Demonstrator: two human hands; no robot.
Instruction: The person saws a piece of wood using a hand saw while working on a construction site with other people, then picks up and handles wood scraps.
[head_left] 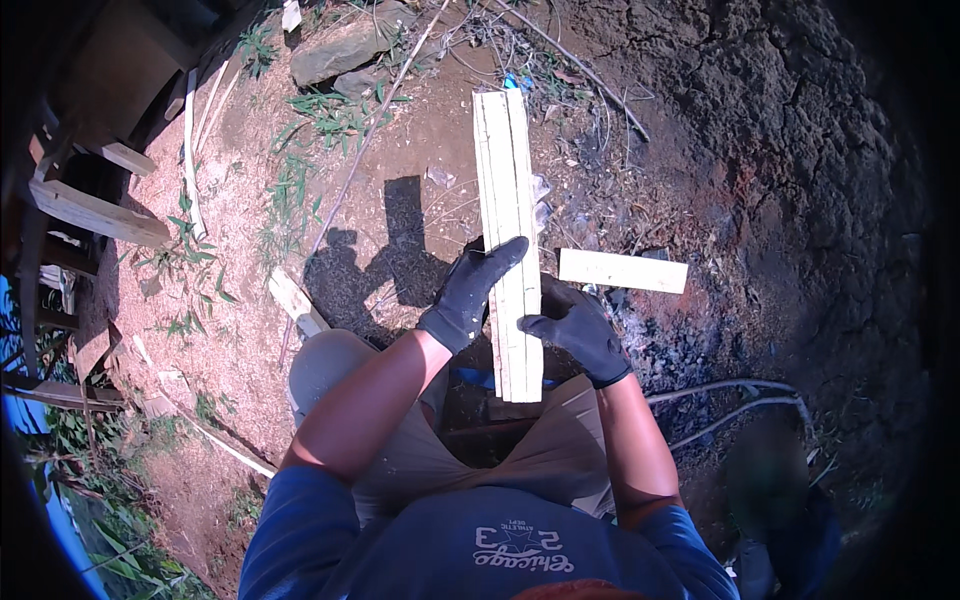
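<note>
Hard sunlight on pinkish earth (245, 350) — grey stones (340, 60) and green weeds (335, 118) at the far left, wooden framing (100, 212) along the left edge — and rough, dark soil (800, 150) on the right.

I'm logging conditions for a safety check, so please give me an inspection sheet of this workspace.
Surface: dirt ground, partly shaded.
Things held: pale wood, dark lines along its length.
Clutter: loose board, stones, weeds.
Hands: left hand and right hand, both gloved, grip the wood.
Cables: looped pale strand at right; cable or stick, cannot tell.
Surroundings: wooden structure at left.
</note>
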